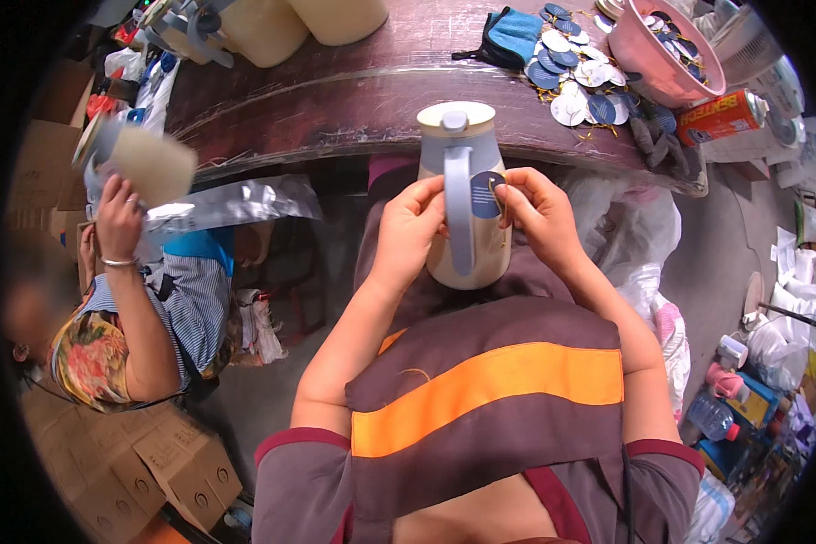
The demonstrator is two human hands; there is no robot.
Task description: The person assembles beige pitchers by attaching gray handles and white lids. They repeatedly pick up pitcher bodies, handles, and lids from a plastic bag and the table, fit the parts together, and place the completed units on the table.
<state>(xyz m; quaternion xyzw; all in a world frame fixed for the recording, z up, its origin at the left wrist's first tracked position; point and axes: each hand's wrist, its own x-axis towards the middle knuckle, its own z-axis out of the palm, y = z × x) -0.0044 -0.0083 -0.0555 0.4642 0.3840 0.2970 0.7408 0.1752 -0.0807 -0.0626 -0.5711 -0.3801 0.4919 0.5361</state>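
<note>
A cream thermos jug (pixel 494 258) with a grey-blue collar and handle (pixel 460 227) stands upright in front of me, below the table's near edge and against my lap. My right hand (pixel 546 216) pinches a round dark blue hang tag (pixel 486 194) with a thin gold string, held beside the handle. On the handle's other side, my left hand (pixel 411 225) has its thumb and fingers pressed together. Its fingertips are partly behind the handle, so what they grip cannot be made out.
Loose round tags (pixel 567 68) lie on the dark table (pixel 354 109) near a pink basket (pixel 648 54), a blue pouch (pixel 517 36) and an orange can (pixel 718 116). More jugs (pixel 263 32) stand far left. At left, a co-worker's hand (pixel 118 218) holds another jug.
</note>
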